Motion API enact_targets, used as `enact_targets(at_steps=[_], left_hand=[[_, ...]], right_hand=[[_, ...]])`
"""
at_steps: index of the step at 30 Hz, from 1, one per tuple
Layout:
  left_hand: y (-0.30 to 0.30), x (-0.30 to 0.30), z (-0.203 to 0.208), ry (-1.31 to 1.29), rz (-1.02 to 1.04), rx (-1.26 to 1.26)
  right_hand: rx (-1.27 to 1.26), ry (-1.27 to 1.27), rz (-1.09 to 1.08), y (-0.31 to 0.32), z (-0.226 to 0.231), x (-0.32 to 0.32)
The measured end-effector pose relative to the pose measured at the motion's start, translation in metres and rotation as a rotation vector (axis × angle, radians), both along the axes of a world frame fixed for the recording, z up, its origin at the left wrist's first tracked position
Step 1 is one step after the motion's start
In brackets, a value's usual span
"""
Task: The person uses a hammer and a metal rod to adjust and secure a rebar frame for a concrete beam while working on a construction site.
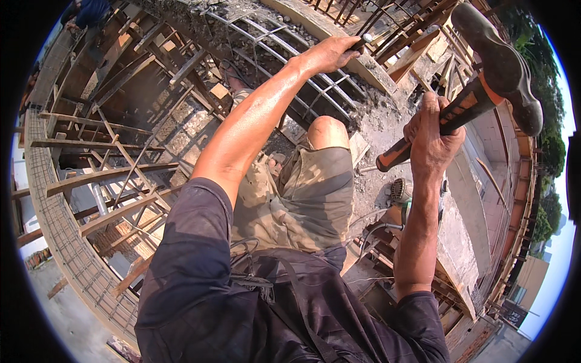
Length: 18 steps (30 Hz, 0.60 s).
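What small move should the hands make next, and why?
Probably swing the hammer onto the dark rod's pale end: the right hand grips the hammer with its head raised, while the left hand holds the rod with that end exposed.

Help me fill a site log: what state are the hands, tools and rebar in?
Left hand: closed around dark metal rod
Dark metal rod: gripped, shiny end exposed
Right hand: closed around black-and-orange hammer
Black-and-orange hammer: raised, tilted
Power tool: partly hidden; on or off unclear
Rebar: exposed
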<state>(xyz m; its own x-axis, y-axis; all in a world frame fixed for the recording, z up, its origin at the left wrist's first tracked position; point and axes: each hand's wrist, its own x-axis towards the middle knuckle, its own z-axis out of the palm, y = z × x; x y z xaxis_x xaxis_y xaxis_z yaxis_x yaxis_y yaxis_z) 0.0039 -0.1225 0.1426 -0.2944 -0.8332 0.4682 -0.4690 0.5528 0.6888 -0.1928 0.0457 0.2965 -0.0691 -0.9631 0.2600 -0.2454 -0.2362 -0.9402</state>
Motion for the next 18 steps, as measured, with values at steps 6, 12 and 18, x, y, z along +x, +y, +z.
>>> enact_targets(at_steps=[6, 12, 18], left_hand=[[0.019, -0.003, 0.003, -0.003, -0.022, 0.095], [0.021, 0.002, -0.002, 0.008, -0.004, 0.041], [0.006, 0.002, -0.001, -0.067, 0.045, 0.084]], right_hand=[[0.415, 0.659, 0.031, -0.001, -0.015, 0.013], [-0.095, -0.026, -0.004, 0.025, 0.064, 0.039], [0.210, 0.455, -0.046, -0.027, -0.038, 0.000]])
